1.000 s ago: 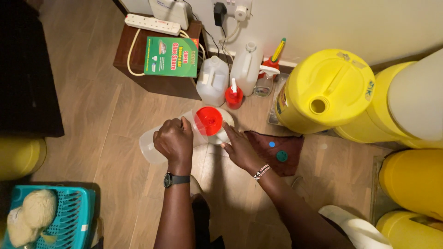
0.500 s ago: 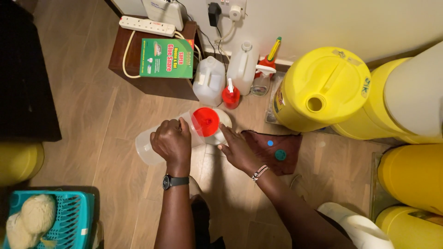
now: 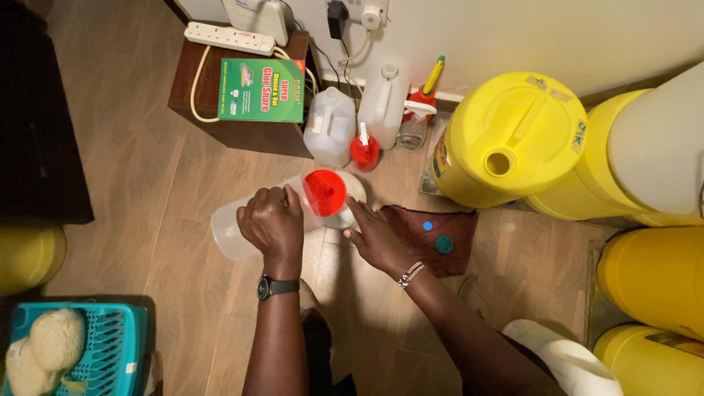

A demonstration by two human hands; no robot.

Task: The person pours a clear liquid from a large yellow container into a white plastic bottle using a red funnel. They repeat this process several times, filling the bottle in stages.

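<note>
**Floor corner: tipped bottle, funnel, containers**

Left hand (image 3: 273, 224): fingers curled over the body of a clear plastic bottle (image 3: 236, 229), gripping it. The bottle lies tilted, base toward the left, mouth toward the red funnel (image 3: 325, 192), probably so its contents run into the funnel.

Right hand (image 3: 374, 236): fingers extended and close together, tips resting against the pale vessel (image 3: 350, 205) beneath the funnel, apparently steadying it.

Brown cloth (image 3: 433, 238): just right of the right hand, on the wood floor, with a blue cap (image 3: 427, 226) and a green cap (image 3: 444, 244) lying on it.

Behind the funnel: a translucent jug (image 3: 329, 126), a white jug (image 3: 383, 95), a small red pump bottle (image 3: 364, 150).

Low dark stand (image 3: 242, 128): carries a flat green rectangular box (image 3: 262, 89) with red lettering, and a white power strip (image 3: 229, 38).

Right side: large yellow drum (image 3: 513, 139) with open spout hole, more yellow drums beyond.

Lower left: teal basket (image 3: 81, 345).
</note>
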